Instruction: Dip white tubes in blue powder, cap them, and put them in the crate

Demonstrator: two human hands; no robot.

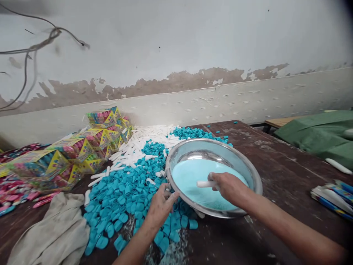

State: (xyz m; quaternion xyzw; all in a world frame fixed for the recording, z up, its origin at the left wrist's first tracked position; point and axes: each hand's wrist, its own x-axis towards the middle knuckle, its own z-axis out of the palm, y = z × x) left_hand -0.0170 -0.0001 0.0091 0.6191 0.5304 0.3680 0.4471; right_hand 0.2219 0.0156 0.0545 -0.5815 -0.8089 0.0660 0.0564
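A wide metal bowl (pixel 249 172) tilts on the dark table, part filled with pale blue powder (pixel 193 173). Inside the bowl, my right hand (pixel 227 187) is closed round a white tube (pixel 205 183) that points left above the powder. My left hand (pixel 160 208) rests beside the bowl's near rim on a pile of blue caps (pixel 124 195). Its fingers are bent and pinched at the rim; what they hold, if anything, is hidden.
A heap of white tubes (pixel 140 141) lies behind the caps. Colourful packs (pixel 74 151) are stacked at the left, with a grey cloth (pixel 55 230) in front. Green fabric (pixel 320 134) and striped packets (pixel 333 198) sit at the right. The wall stands close behind the table.
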